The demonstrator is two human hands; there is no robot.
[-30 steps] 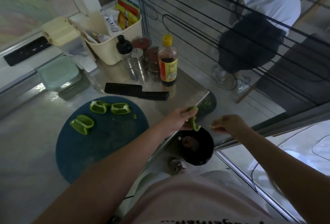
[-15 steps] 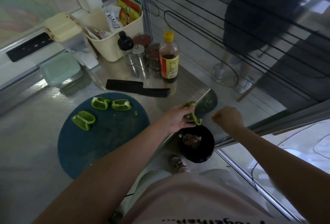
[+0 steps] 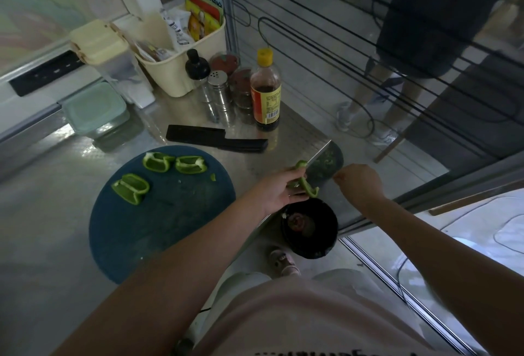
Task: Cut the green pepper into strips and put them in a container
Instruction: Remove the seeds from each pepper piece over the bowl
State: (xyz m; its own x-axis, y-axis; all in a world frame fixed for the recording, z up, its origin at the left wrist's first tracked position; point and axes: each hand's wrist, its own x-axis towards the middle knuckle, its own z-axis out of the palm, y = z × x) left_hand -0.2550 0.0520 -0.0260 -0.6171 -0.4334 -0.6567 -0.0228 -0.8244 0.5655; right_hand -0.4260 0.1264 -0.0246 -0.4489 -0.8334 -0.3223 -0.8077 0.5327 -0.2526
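Observation:
Three green pepper pieces (image 3: 158, 161) lie cut side up on the round dark blue cutting board (image 3: 158, 222). My left hand (image 3: 279, 191) holds a fourth green pepper piece (image 3: 304, 185) past the counter's corner, above a black bin (image 3: 310, 231) on the floor. My right hand (image 3: 358, 182) hovers just right of that piece with its fingers curled; what it holds, if anything, cannot be made out. A black knife (image 3: 217, 140) lies on the steel counter behind the board. A glass container with a pale green lid (image 3: 95, 110) stands at the back left.
A sauce bottle (image 3: 265, 95), shakers (image 3: 218, 92) and a cream caddy (image 3: 175, 52) crowd the back corner. A glass wall with black rails runs along the right. Another person's legs (image 3: 368, 100) show behind it. My foot (image 3: 282, 260) stands beside the bin.
My left hand has tilted the pepper piece and drawn it slightly back over the bin. My right hand has stayed close beside it. The person behind the glass has shifted.

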